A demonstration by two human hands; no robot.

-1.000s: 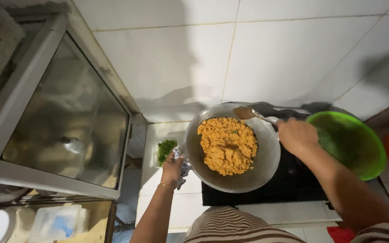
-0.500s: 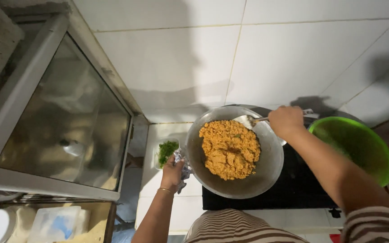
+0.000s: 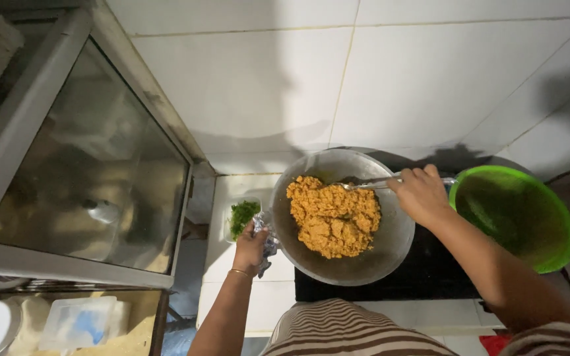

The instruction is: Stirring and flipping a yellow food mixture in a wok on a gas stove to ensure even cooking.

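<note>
Since half a second ago the right hand (image 3: 420,194) has slid left over the wok's rim, and the metal spatula (image 3: 364,184) now digs into the top of the orange fried rice (image 3: 333,217) — fist closed around the spatula handle. Left hand (image 3: 251,247) sits at the wok's (image 3: 364,264) left edge, clenched on a blue-white cloth (image 3: 266,245) wrapped at the wok handle, same spot as before. Rice is heaped centre-left in the wok; bare metal shows along the right and lower inner wall. Wok rests on a black stove top (image 3: 430,277), its near edge just beside the person's striped shirt (image 3: 338,329). Green plastic bowl (image 3: 519,214) stands just right of the wok, close to the right forearm — little free room there. Small white dish of chopped greens (image 3: 241,216) lies just left of the wok, near the left hand. White tiled wall (image 3: 311,86) runs behind, with open counter tile between dish and wall. Glass-fronted cabinet (image 3: 94,184) fills the left side, well apart from the wok.
</note>
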